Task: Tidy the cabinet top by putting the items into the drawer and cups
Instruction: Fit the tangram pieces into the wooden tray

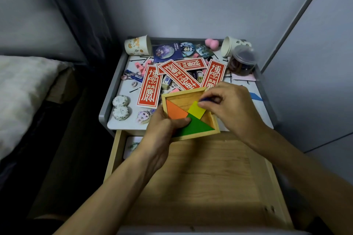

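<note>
My left hand grips the near left corner of a wooden tangram tray, thumb on its pieces, holding it above the cabinet's front edge. Inside lie an orange triangle, a green triangle and a yellow square. My right hand hovers over the tray's right side and pinches a small dark blue piece, fingertips touching the yellow square. The wooden drawer below stands pulled open. Two paper cups lie on their sides at the cabinet's back corners.
The cabinet top is cluttered with red paper cards, round badges, hairpins, pink clips, two round white wrapped items, a lidded clear jar and a blue piece at the right. A bed lies left, walls behind and right.
</note>
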A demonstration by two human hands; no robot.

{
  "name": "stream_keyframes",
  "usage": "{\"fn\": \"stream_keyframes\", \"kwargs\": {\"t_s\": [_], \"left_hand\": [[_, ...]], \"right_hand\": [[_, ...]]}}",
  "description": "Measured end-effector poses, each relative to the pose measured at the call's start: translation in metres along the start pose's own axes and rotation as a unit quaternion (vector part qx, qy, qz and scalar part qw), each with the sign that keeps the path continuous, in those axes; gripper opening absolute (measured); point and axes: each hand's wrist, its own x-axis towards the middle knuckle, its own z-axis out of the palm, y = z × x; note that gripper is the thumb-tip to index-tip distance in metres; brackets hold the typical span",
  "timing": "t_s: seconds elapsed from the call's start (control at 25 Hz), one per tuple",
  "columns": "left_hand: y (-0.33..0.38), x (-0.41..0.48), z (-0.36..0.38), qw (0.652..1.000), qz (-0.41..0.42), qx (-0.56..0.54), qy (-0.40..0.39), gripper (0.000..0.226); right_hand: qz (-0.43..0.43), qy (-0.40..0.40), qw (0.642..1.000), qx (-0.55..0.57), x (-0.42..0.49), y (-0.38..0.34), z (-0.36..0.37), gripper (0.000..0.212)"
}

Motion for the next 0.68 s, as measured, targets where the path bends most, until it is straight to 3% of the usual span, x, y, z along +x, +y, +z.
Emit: {"fn": "stream_keyframes", "kwargs": {"t_s": [0.2, 0.36, 0.68], "left_hand": [[0.006, -0.005, 0.0, 1.0, -0.013, -0.001, 0.023, 0.041], [0.005, -0.005, 0.001, 0.998, 0.014, 0.033, 0.055, 0.043], [0.008, -0.007, 0.004, 0.996, 0.029, 0.06, 0.057, 0.046]], "right_hand": [[-0.015, -0.073, 0.996, 0.047, 0.009, 0.009, -0.019, 0.023], [-0.027, -0.142, 0.985, 0.091, 0.003, 0.002, -0.021, 0.01], [-0.109, -0.2, 0.973, 0.041, -0.002, 0.007, -0.009, 0.01]]}}
